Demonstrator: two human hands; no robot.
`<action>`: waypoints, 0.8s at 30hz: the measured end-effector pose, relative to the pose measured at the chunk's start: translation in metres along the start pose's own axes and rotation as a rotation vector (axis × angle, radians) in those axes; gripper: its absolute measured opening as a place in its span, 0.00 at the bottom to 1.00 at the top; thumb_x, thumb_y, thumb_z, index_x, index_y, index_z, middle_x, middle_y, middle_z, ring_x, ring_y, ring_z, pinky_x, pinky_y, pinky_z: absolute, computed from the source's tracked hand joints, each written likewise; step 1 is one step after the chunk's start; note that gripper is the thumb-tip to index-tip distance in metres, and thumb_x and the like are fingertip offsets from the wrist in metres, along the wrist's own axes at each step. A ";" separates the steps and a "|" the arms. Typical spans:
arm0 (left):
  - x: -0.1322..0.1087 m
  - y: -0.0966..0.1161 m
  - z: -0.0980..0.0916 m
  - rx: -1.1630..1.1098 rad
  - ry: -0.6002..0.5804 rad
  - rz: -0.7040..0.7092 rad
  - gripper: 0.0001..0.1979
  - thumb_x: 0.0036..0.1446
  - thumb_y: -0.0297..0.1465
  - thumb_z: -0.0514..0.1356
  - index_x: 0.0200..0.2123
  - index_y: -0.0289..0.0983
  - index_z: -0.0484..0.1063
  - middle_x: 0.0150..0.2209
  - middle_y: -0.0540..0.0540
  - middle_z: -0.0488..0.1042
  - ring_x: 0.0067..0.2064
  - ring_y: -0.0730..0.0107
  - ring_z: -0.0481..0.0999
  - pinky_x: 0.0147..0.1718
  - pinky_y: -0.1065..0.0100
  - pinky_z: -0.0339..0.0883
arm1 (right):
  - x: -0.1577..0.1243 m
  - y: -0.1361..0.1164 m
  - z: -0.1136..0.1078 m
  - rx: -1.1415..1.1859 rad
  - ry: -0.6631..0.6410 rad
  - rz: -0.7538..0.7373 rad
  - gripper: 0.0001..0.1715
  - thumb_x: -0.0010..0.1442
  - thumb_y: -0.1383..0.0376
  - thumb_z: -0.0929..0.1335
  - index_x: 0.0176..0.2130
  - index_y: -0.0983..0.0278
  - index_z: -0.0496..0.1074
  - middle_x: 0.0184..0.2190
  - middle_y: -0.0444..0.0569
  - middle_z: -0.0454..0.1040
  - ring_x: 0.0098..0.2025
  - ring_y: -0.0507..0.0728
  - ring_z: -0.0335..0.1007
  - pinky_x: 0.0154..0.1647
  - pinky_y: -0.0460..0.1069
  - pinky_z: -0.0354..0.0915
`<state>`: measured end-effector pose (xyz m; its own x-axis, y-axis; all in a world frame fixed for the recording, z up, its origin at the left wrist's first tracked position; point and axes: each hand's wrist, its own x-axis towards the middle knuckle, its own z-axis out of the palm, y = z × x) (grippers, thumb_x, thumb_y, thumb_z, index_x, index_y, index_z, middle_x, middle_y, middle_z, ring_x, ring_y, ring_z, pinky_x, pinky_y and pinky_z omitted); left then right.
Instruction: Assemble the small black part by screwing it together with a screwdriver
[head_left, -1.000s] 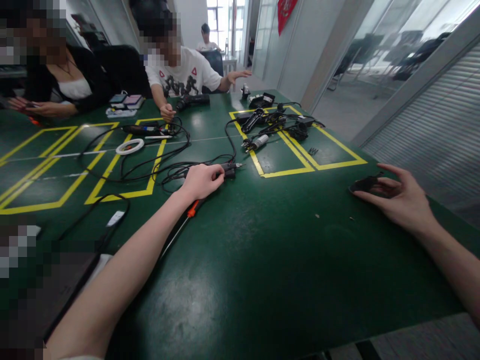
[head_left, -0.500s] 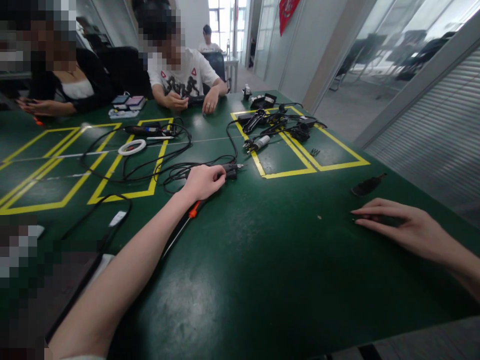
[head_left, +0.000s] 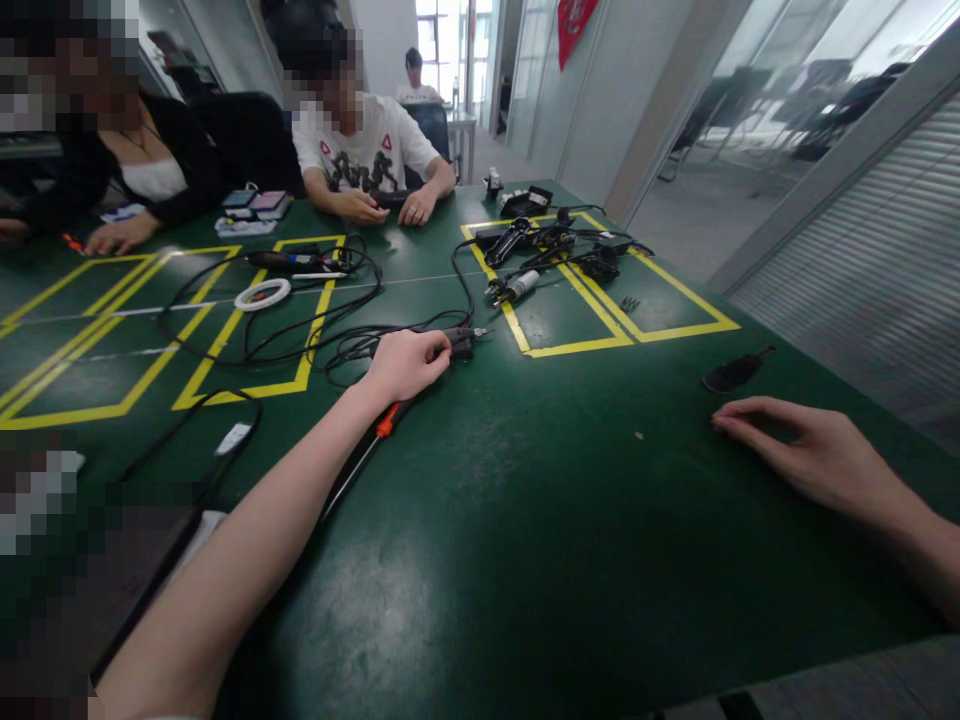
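My left hand [head_left: 409, 365] lies with curled fingers over black gear at the table's middle. A black piece with a metal tip [head_left: 471, 333] sticks out past its knuckles. Under the wrist runs a screwdriver with an orange collar [head_left: 385, 420], its shaft pointing back toward me. What the fingers close on is hidden. At the right, my right hand [head_left: 817, 450] has thumb and forefinger pinched together just above the table. Anything between the fingertips is too small to name. Just beyond it lies a dark, tapered part [head_left: 736, 371] with a narrow end.
Black cables [head_left: 375, 290] coil beyond my left hand, around a white tape ring [head_left: 262, 294]. Dark parts and cords [head_left: 555, 240] fill a yellow-taped area, with a spring [head_left: 630, 304] beside them. Across the green table [head_left: 525, 530], a person in a white shirt [head_left: 379, 150] handles a black object.
My right hand has shifted slightly right and up, and its thumb and forefinger have closed together. My left hand has stayed put. At the far left, a person's hands have moved apart.
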<state>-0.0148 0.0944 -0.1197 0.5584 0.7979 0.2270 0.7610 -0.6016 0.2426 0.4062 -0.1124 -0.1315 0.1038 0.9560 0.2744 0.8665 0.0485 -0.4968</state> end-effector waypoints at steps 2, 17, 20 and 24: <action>0.000 -0.001 0.001 0.005 0.012 0.012 0.14 0.63 0.37 0.55 0.40 0.42 0.81 0.24 0.50 0.76 0.28 0.65 0.74 0.30 0.67 0.57 | -0.001 0.005 -0.001 0.008 0.033 0.054 0.28 0.54 0.38 0.71 0.32 0.58 0.83 0.31 0.51 0.84 0.33 0.65 0.82 0.33 0.56 0.79; -0.001 0.002 -0.002 0.026 -0.016 -0.016 0.15 0.64 0.38 0.55 0.42 0.42 0.82 0.26 0.49 0.79 0.30 0.63 0.76 0.32 0.66 0.59 | 0.001 -0.005 -0.009 0.182 0.166 0.312 0.18 0.39 0.47 0.78 0.28 0.55 0.84 0.28 0.48 0.85 0.34 0.68 0.83 0.35 0.60 0.80; -0.001 0.002 -0.003 0.027 -0.020 -0.017 0.15 0.64 0.37 0.55 0.42 0.42 0.82 0.27 0.49 0.79 0.29 0.63 0.76 0.31 0.66 0.59 | 0.004 -0.009 -0.010 0.201 0.221 0.330 0.18 0.38 0.47 0.78 0.27 0.55 0.83 0.26 0.47 0.83 0.33 0.68 0.83 0.34 0.59 0.80; -0.001 0.000 -0.001 0.019 0.005 0.005 0.15 0.63 0.38 0.55 0.41 0.42 0.82 0.26 0.49 0.78 0.28 0.65 0.75 0.30 0.67 0.57 | 0.004 -0.008 -0.010 0.174 0.312 0.387 0.20 0.35 0.48 0.77 0.27 0.57 0.82 0.26 0.48 0.82 0.33 0.67 0.81 0.37 0.60 0.79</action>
<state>-0.0152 0.0937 -0.1188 0.5605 0.7949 0.2323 0.7647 -0.6045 0.2233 0.4040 -0.1114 -0.1181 0.5637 0.7832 0.2624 0.6449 -0.2188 -0.7323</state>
